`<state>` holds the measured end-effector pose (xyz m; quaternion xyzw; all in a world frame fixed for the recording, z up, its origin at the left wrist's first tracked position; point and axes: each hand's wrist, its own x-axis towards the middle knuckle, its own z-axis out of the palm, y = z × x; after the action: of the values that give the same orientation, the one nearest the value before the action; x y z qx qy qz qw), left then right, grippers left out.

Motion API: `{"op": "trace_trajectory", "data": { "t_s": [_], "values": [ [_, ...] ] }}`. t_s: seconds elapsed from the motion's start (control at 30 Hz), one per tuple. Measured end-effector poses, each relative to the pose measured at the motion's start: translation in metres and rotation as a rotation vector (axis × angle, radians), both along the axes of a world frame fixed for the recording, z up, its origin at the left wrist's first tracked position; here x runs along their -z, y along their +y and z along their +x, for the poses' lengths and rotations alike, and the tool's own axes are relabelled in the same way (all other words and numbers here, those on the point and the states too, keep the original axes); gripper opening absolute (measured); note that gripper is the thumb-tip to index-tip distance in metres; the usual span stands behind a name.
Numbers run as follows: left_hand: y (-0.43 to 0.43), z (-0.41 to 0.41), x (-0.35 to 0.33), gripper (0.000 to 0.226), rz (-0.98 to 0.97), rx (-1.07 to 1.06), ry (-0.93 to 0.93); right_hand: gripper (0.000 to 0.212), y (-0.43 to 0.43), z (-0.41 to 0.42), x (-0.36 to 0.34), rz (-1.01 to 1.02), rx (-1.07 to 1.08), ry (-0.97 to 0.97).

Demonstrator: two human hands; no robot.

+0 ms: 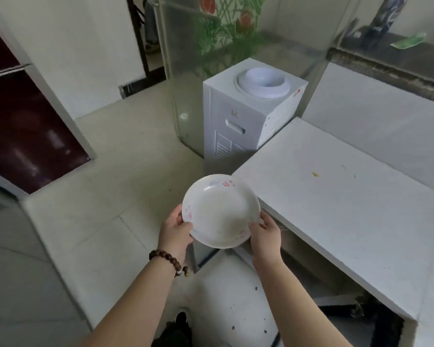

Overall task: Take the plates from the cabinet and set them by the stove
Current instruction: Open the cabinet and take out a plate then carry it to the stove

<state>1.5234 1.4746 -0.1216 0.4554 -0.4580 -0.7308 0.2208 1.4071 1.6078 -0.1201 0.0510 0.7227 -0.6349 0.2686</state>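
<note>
Head view, left to right: a dark glossy door [28, 126] is seen at far left, with pale floor tiles [98, 196] beside it. Left hand [177, 231], beaded bracelet [168, 259] on its wrist, is clamped on the left rim of the plate [221, 214], thumb on top, fingers hidden underneath. The plate is white with pink floral marks. It is held face-up and roughly level in mid-air, above the floor and just off the near-left corner of the countertop [348, 216], not touching it. Whether a second plate is stacked beneath cannot be told. Right hand [264, 237] is gripping the right rim the same way, thumb over the edge. Behind the plate a white water dispenser [236, 116] is parked against the countertop end. A crumb [315, 174] is noted on the white top. No stove is visible and no cabinet can be identified for certain; an opening [311, 266] under the countertop is seen at lower right, contents unclear. Progress, as judged: pickup done for this plate, carry under way, set-down by the stove not yet done. Other plates, if any, cannot be counted from here.
</note>
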Motion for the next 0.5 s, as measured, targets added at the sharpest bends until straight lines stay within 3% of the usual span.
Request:
{"op": "trace_trajectory", "data": {
  "t_s": [0.5],
  "values": [
    [-0.119,0.136,0.0,0.061,-0.001,-0.459,0.056,0.039,-0.186,0.087,-0.011,0.028,-0.44,-0.039]
  ]
}}
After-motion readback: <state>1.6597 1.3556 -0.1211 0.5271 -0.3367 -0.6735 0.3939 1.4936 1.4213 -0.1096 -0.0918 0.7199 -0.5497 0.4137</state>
